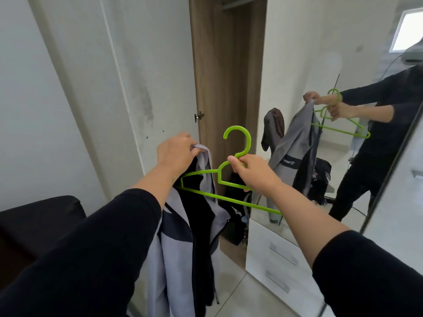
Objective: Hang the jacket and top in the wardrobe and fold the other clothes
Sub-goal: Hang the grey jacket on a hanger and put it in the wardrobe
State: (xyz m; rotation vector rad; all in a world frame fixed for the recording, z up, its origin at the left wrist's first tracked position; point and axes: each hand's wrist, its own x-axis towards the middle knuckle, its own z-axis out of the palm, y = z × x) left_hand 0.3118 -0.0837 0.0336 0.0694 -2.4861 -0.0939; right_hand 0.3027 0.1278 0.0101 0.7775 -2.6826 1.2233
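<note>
My left hand (176,154) grips the collar of a grey and black jacket (180,245), which hangs down from it in front of the open wardrobe (229,92). My right hand (249,170) pinches the neck of a green plastic hanger (238,143), hook pointing up. The hanger's left arm pokes into the jacket's shoulder below my left hand. Its bottom bar runs behind my right forearm.
The wardrobe's white door (142,76) stands open on the left. A mirror (325,124) on the right reflects me, the jacket and clothes draped on a chair. White drawers (281,259) sit below it. A black seat (41,218) is at lower left. Dark items lie on the wardrobe floor.
</note>
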